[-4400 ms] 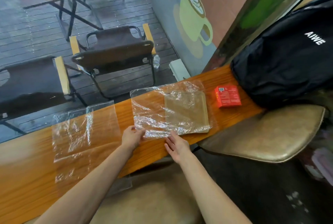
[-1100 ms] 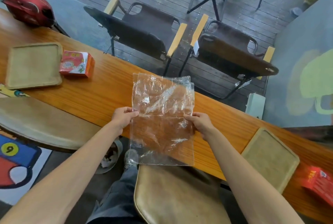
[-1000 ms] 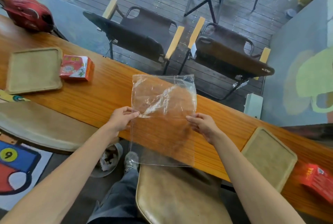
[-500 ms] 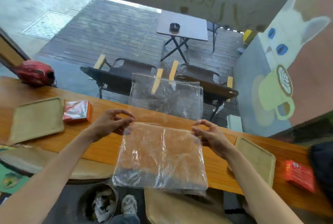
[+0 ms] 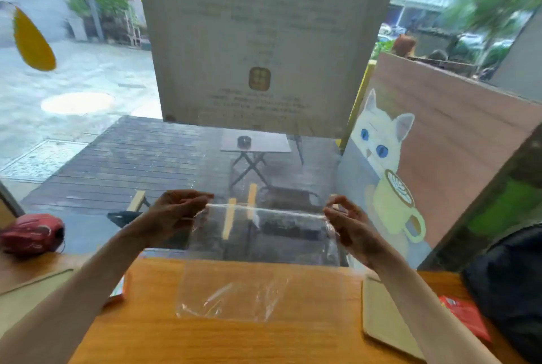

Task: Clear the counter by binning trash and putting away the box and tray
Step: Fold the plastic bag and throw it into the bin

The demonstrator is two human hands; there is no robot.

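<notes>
A clear plastic sheet hangs in front of me above the wooden counter. My left hand pinches its top left corner and my right hand pinches its top right corner, both raised to chest height. The sheet's lower part drapes down over the counter top. A pale tray lies on the counter at the right, with a red box just beyond it. Another pale tray lies at the left, and an orange-red box shows partly behind my left forearm.
A black backpack sits at the counter's far right. A red helmet rests at the far left. A window runs directly behind the counter, with chairs and a small table outside.
My head has tilted up, so the view now faces the window. Both hands have lifted the plastic sheet higher and pulled its top edge taut between them.
</notes>
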